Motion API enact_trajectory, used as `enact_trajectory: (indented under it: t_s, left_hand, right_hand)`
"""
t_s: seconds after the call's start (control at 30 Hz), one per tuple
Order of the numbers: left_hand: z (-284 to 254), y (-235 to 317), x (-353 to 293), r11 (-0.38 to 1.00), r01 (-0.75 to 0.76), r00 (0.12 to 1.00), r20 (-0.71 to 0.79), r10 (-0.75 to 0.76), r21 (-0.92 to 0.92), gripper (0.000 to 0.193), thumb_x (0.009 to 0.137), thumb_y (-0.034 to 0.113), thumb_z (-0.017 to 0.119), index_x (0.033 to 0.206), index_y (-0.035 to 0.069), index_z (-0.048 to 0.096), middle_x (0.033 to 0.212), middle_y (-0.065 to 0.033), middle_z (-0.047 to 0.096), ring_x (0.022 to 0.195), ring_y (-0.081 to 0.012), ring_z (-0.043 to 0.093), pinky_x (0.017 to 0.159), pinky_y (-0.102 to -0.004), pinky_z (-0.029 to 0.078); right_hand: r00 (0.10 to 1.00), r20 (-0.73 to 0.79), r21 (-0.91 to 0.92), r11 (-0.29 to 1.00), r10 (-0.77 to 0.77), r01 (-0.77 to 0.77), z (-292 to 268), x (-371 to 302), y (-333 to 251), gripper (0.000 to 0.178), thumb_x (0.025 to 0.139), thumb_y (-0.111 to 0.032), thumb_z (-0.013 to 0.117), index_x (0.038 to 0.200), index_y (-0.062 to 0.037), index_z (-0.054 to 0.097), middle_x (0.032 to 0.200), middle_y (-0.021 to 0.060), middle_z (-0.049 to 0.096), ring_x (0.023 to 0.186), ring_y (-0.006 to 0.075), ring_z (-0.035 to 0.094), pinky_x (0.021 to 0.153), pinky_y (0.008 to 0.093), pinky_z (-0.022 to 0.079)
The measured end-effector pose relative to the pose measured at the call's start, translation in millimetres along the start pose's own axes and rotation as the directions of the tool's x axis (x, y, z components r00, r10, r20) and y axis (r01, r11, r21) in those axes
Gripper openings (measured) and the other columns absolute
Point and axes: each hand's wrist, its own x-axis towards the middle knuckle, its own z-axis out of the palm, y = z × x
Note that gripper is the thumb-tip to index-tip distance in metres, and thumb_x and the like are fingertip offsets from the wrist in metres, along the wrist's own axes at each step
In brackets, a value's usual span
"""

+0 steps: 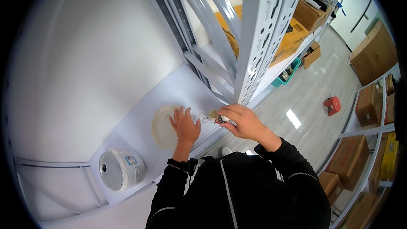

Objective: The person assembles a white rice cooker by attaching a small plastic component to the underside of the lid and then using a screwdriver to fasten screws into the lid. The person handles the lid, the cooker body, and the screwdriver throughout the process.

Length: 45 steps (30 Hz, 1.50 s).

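My left hand (185,126) is open, its fingers spread over the right edge of a large, pale, translucent round disc (161,133) lying on the white shelf. Whether the fingertips touch it I cannot tell. My right hand (245,122) is closed around a small object with a white part and dark and red stripes (221,119); my fingers cover much of it. Between the two hands sit a small white round piece with dark specks (204,117) and a small yellowish round piece (213,114), the latter close by my right fingertips.
A white rice cooker-like appliance (123,169) lies at the shelf's left end. A perforated white upright post (263,38) rises just beyond my right hand. Cardboard boxes (349,161) fill racks on the right. A red stool (332,106) stands on the floor.
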Motion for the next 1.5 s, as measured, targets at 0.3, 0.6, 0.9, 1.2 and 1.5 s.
enact_trajectory:
  t_s: [0.3,0.6,0.9,1.2,1.5]
  left_hand:
    - [-36,-3,-58,0.983,0.138,0.963,0.216,-0.161,0.12,0.1,0.084,0.031,0.083,0.168,0.013,0.031,0.175,-0.0188,0.022,0.162,-0.0472,0.014,0.128,-0.0693,0.011]
    - [-11,-33,-80,0.981,0.134,0.986,0.079,-0.146,0.139,0.088,0.088,0.011,0.072,0.167,0.014,0.035,0.17,-0.0123,0.04,0.158,-0.0386,0.033,0.128,-0.0591,0.025]
    - [-3,-69,-86,0.997,0.018,0.998,-0.051,-0.021,-0.072,0.084,0.089,-0.008,0.054,0.167,0.014,0.034,0.17,-0.0154,0.04,0.157,-0.0443,0.035,0.123,-0.0598,0.036]
    - [-53,-83,-117,0.971,-0.121,0.99,-0.103,0.101,-0.204,0.084,0.09,-0.008,0.055,0.168,0.008,0.03,0.169,-0.0231,0.038,0.155,-0.0478,0.036,0.123,-0.0533,0.038]
    - [-160,-87,-190,0.406,-0.232,0.942,-0.309,-0.133,-0.884,0.032,0.093,0.003,0.07,0.125,0.002,0.071,0.117,-0.0111,0.074,0.107,-0.0237,0.07,0.097,-0.0367,0.053]
  right_hand:
    - [0.994,0.095,0.029,0.998,0.054,-0.057,-5,14,-11,0.04,0.092,-0.019,0.08,0.127,-0.0067,0.067,0.117,0.0138,0.07,0.1,0.0384,0.069,0.084,0.0431,0.057]
    - [0.979,0.062,0.303,0.931,0.196,-0.206,7,16,-13,0.05,0.101,-0.016,0.069,0.146,-0.0008,0.052,0.113,0.0199,0.065,0.1,0.0398,0.067,0.085,0.0419,0.054]
    - [0.981,0.004,0.43,0.885,0.195,-0.178,5,15,-32,0.052,0.101,0.0,0.059,0.151,0.001,0.046,0.108,0.0126,0.063,0.066,0.0193,0.071,0.066,0.0332,0.056]
    - [0.964,0.124,0.555,0.789,0.235,-0.264,41,15,-51,0.045,0.095,0.003,0.061,0.139,-0.0052,0.054,0.104,0.0086,0.064,0.07,0.0142,0.064,0.064,0.0303,0.051]
    - [0.886,0.378,0.632,0.624,0.269,-0.459,126,26,-123,0.048,0.1,-0.025,0.077,0.138,-0.0058,0.054,0.1,0.003,0.067,0.077,0.01,0.061,0.068,0.025,0.05]
